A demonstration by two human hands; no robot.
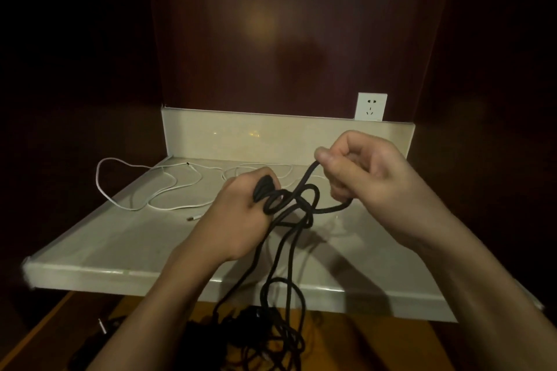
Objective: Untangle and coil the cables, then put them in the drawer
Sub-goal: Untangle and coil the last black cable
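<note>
Gripping one black cable (289, 205), two hands (238, 214) (361, 172); one white cable (168, 190).

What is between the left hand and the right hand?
In the head view, a knotted loop of thick black cable spans from left hand to right hand.

Left hand (241, 214) and right hand (361, 172), fingers curled

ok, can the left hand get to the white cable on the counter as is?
Probably not yet: the left hand grips a bundle of the black cable, which the right hand also pinches. The white cable lies unobstructed just beyond it on the counter.
</note>
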